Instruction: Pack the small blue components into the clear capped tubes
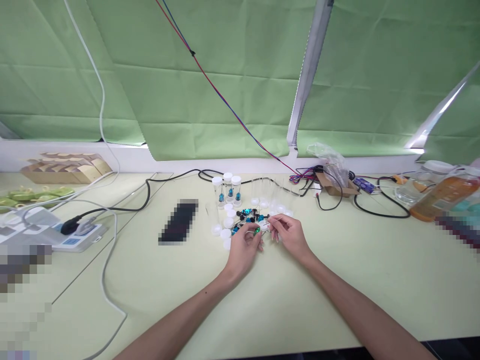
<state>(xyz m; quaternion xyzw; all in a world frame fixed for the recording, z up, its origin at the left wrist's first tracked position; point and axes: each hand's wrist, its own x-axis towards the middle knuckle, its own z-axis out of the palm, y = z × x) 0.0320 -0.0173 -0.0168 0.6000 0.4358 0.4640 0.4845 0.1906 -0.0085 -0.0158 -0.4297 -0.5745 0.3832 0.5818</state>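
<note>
My left hand [243,246] is closed in a pinch around a small shiny green piece [257,231], whose exact kind is too small to tell. Close beside it, the fingers of my right hand [288,233] are pressed together; a thin wire-like end shows near their tips, but what they hold is unclear. Just beyond both hands lies a pile of small blue and black pieces [248,215] with thin stems. White round caps [228,222] lie left of the pile. Behind it stand capped clear tubes [236,192] with blue pieces inside, and uncapped clear tubes [264,192].
A dark pixelated rectangle [179,221] lies to the left. Farther left are a white power strip [80,237], cables and a divided cardboard box [67,168]. At the right back are a small open carton [337,187], a clear jar [422,187] and an orange-filled bottle [442,195].
</note>
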